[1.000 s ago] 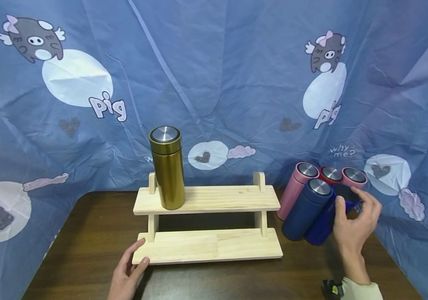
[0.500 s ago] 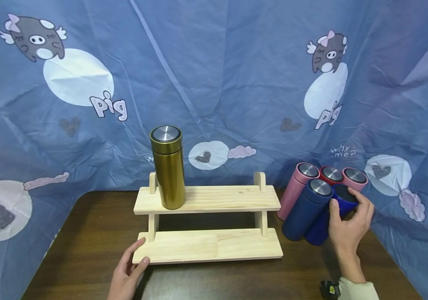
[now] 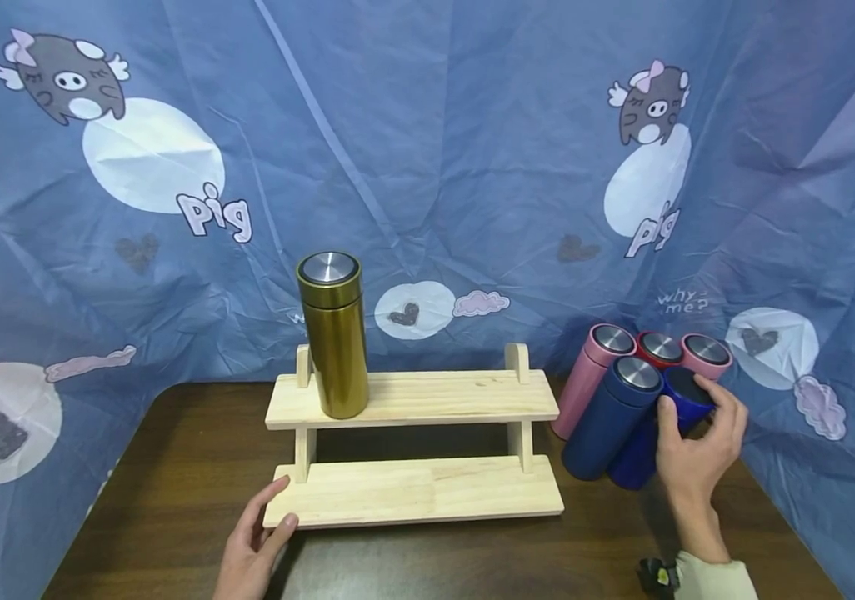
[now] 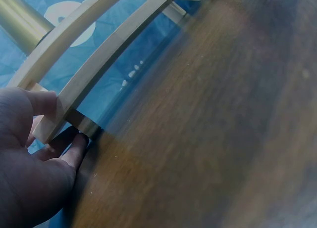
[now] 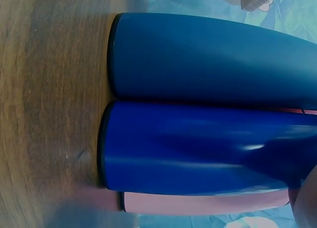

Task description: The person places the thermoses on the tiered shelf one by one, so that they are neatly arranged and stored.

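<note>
My right hand [image 3: 701,454] grips the upper part of a bright blue thermos [image 3: 633,458], thumb on its left side and fingers at its right. The right wrist view shows that thermos [image 5: 198,151] with its base at the table, beside a dark blue thermos [image 5: 208,60]. My left hand [image 3: 253,537] holds the left end of a two-tier wooden shelf [image 3: 427,492] by its lower board. In the left wrist view, the left hand [image 4: 34,154] has fingers on both sides of that board. A gold thermos [image 3: 336,350] stands upright on the upper tier, toward the left.
Behind the blue thermoses stand a pink thermos [image 3: 585,392], a red one [image 3: 660,347] and another pink one [image 3: 707,354], packed close together. All are on the brown table [image 3: 427,567], right of the shelf. A blue printed curtain [image 3: 427,167] hangs behind.
My right hand has shifted slightly left and its thumb and fingers have come in around the top of the bright blue thermos. The left hand and the shelf have stayed put.
</note>
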Demonstrator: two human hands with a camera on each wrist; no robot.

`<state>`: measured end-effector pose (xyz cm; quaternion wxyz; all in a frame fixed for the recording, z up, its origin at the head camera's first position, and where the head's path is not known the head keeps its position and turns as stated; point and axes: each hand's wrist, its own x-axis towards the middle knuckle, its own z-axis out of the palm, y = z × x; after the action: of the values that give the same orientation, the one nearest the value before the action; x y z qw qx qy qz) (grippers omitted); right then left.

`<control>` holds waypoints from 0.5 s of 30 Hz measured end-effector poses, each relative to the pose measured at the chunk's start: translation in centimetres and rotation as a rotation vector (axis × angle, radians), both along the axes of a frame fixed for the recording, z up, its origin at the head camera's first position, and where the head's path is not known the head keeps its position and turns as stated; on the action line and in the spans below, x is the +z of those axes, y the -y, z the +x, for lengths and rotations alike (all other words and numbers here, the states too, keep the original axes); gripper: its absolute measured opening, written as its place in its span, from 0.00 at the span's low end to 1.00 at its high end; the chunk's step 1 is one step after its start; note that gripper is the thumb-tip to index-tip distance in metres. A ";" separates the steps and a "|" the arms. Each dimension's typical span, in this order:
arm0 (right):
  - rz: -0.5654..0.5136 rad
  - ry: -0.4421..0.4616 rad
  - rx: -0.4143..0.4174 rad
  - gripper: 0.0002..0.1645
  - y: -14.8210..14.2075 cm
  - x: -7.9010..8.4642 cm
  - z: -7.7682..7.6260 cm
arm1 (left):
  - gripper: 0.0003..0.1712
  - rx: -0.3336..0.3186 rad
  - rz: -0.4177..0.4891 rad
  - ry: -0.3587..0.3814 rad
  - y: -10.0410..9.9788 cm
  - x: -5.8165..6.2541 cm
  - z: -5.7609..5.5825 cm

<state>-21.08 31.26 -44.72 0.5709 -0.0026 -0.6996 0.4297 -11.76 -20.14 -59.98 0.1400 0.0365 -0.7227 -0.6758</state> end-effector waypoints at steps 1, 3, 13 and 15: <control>-0.002 0.000 -0.004 0.29 -0.1 -0.1 0.0 | 0.30 -0.009 -0.005 -0.002 0.1 -0.1 0.0; -0.006 -0.004 -0.013 0.29 -0.2 -0.1 -0.1 | 0.29 -0.017 0.014 -0.033 0.2 -0.6 -0.2; -0.022 -0.065 -0.030 0.30 0.2 1.3 0.5 | 0.30 -0.008 0.022 -0.024 -0.2 0.4 0.1; -0.030 -0.081 -0.034 0.30 0.4 1.8 0.8 | 0.29 0.004 0.023 -0.037 -0.3 0.7 0.3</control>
<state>-20.32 30.85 -42.90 0.6058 -0.0056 -0.6692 0.4303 -11.46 -19.82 -59.24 0.1543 0.0268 -0.7120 -0.6845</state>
